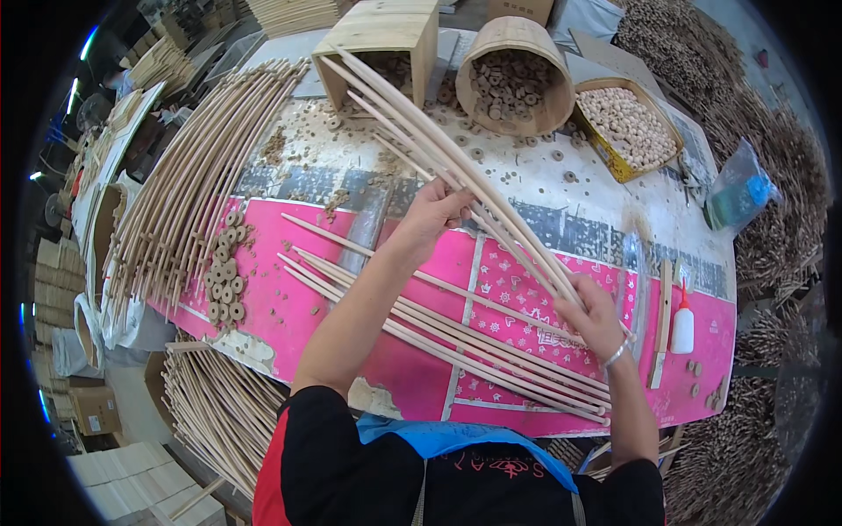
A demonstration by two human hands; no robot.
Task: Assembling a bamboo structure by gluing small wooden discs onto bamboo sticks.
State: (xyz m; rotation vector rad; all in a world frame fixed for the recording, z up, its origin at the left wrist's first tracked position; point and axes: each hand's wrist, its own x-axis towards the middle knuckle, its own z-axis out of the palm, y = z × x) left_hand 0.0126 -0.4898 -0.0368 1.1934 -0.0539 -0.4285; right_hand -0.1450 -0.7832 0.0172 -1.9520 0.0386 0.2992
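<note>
Several long pale wooden rods [502,209] slant across the middle of the table, raised in both of my hands. My left hand [431,215] is closed round them partway along, its thumb over the rods. Closer to me, my right hand [595,317] wraps round their lower end. Some rods fan apart slightly beyond my left hand. Beneath my arms, more wooden rods [491,344] lie side by side on the pink sheet [421,377], with small rounded knobs at their right ends.
At left lie a row of rods [206,153] and wooden rings [230,276]. Along the back stand a wooden box [373,33], a tipped wooden bucket [517,39] with dark rings and a yellow tray [618,167] of pale beads. A glue bottle [682,326] stands at right.
</note>
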